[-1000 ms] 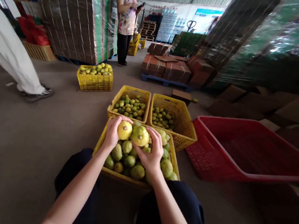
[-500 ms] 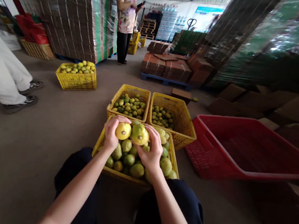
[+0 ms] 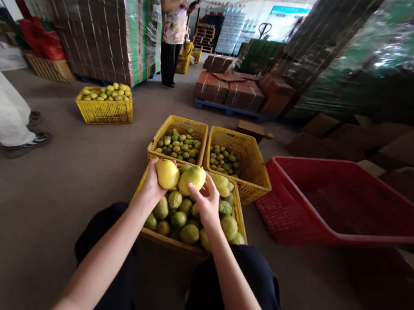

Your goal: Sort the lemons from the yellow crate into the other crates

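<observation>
My left hand (image 3: 153, 181) is closed round a yellow lemon (image 3: 168, 174). Beside it, my right hand (image 3: 208, 199) grips a yellow-green lemon (image 3: 192, 179), its thumb across the near side. Both fruits are held up over a yellow crate (image 3: 243, 219) between my knees. Green and yellowish lemons (image 3: 189, 234) fill that crate, partly hidden by my hands and wrists.
Behind it stand two yellow crates, the left one (image 3: 151, 149) and the right one (image 3: 258, 181), both holding smaller lemons. A red bin (image 3: 278, 214) is at right. Another full crate (image 3: 104, 115) stands farther left. A person (image 3: 173, 20) stands behind; white-trousered legs (image 3: 5, 105) are at left.
Both lemons have been turned in my fingers. The right one now lies tilted with its side showing, and the left one has risen slightly. The white-trousered legs have shifted a little left.
</observation>
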The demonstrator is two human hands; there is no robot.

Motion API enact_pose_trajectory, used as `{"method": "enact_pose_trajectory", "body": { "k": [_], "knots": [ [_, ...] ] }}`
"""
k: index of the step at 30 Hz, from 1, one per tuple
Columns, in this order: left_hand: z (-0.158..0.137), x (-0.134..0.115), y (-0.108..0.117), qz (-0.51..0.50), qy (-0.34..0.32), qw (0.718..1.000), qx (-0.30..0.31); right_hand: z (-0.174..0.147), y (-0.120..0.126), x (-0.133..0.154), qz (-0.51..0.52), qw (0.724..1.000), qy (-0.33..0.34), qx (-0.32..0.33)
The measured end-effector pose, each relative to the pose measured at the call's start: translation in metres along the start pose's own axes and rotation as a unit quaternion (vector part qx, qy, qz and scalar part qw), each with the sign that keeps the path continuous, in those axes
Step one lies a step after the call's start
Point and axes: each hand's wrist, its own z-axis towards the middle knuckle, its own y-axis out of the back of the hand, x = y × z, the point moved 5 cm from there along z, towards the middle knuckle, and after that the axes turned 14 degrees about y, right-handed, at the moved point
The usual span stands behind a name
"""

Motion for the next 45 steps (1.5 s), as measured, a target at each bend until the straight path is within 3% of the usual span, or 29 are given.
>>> {"method": "enact_pose_trajectory", "body": {
  "k": [4, 8, 17, 22, 26, 30, 34, 37, 45],
  "knots": [
    [-0.003, 0.008, 0.001, 0.006, 0.067, 0.998, -0.020, 0.002, -0.002, -0.015, 0.099, 0.987, -0.112, -0.058],
    [-0.006, 0.008, -0.001, 0.017, 0.067, 0.997, -0.019, 0.004, -0.005, -0.020, 0.172, 0.970, -0.155, -0.075],
    [-0.006, 0.009, -0.001, 0.003, 0.038, 0.997, -0.074, 0.001, -0.013, -0.014, 0.240, 0.957, -0.148, -0.070],
    [-0.002, 0.021, -0.002, -0.045, 0.086, 0.994, -0.051, 0.001, -0.016, -0.014, 0.271, 0.937, -0.193, -0.108],
    [0.000, 0.024, -0.008, -0.095, 0.080, 0.992, 0.001, 0.003, -0.007, -0.013, 0.270, 0.916, -0.230, -0.187],
    [-0.002, 0.028, -0.011, -0.127, 0.087, 0.988, 0.015, 0.004, 0.003, -0.014, 0.261, 0.909, -0.230, -0.229],
    [0.001, 0.036, -0.011, -0.138, 0.131, 0.981, 0.028, 0.002, 0.009, -0.020, 0.253, 0.902, -0.262, -0.231],
    [0.006, 0.037, -0.010, -0.123, 0.115, 0.985, 0.029, 0.000, 0.011, -0.026, 0.240, 0.904, -0.282, -0.215],
    [-0.001, 0.035, -0.014, -0.115, 0.102, 0.988, 0.014, 0.000, 0.010, -0.021, 0.236, 0.908, -0.256, -0.235]
  ]
}}
